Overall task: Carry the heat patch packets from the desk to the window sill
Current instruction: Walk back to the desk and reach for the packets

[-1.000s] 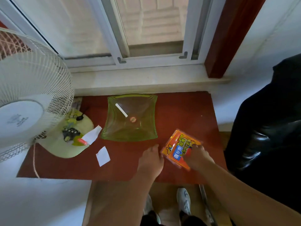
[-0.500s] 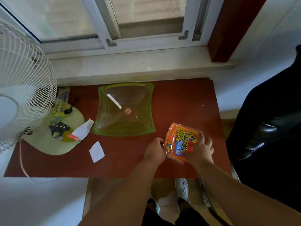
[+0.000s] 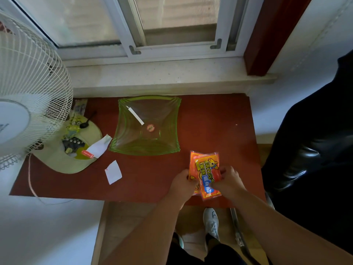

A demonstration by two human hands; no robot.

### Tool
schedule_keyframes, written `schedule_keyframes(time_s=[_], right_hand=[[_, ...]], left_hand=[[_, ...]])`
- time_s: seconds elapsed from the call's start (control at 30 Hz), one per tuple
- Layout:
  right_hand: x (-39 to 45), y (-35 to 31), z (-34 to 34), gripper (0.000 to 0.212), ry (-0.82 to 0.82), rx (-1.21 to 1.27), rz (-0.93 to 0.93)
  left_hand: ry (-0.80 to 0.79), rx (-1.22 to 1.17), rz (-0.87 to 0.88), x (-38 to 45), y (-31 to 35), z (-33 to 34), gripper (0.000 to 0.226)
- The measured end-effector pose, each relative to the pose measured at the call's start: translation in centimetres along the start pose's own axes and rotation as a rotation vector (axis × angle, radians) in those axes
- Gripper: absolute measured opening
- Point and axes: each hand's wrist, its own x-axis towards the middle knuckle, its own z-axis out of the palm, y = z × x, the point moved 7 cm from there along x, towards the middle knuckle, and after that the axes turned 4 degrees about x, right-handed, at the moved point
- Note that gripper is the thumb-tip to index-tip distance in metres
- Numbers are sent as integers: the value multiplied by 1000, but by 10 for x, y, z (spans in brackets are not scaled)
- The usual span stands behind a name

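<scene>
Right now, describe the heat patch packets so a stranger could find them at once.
On the red-brown desk under the window sill, look at the near right edge, in front of the green glass dish. The heat patch packets are between the left hand and right hand, the only bright orange printed pouches there.

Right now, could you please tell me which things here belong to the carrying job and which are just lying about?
For the job:
orange printed heat patch packets
left hand
right hand
pale stone window sill
red-brown desk

Lying about:
green transparent square dish
white electric fan
white paper scrap
</scene>
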Motion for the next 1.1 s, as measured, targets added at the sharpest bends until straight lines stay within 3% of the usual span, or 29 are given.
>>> schedule_keyframes(time_s=[0.1, 0.17, 0.27, 0.4, 0.53, 0.6, 0.7, 0.8, 0.97, 1.0, 1.1], right_hand=[[11, 21, 5, 90, 8, 62, 18], [3, 19, 5, 83, -6, 93, -18], [-14, 10, 8, 71, -97, 334, -14], [-20, 11, 16, 94, -274, 573, 43], [-49, -18, -12, 47, -329, 703, -23], [-56, -28, -27, 43, -345, 743, -74], [-62, -45, -50, 35, -301, 766, -149], [-75, -65, -80, 27, -164, 664, -244], [-92, -93, -115, 19, 92, 152, -391], [-96, -97, -119, 17, 114, 152, -415], [-120, -114, -131, 13, 73, 550, -485]], left_hand=[[-38, -108, 16, -17, 7, 0, 15], [-6, -73, 66, -22, 8, -6, 20], [45, -84, 99, -33, 13, -17, 22], [14, -142, 88, -49, 22, -20, 23], [77, -62, 157, -57, 39, -38, 18], [84, -24, 203, -63, 53, -43, 8], [112, 132, 303, -76, 75, -55, 12], [239, 238, 340, -91, 92, -74, 15], [387, 400, 425, -111, 108, -111, 32], [388, 372, 479, -117, 113, -117, 31], [360, 29, 595, -130, 123, -140, 29]])
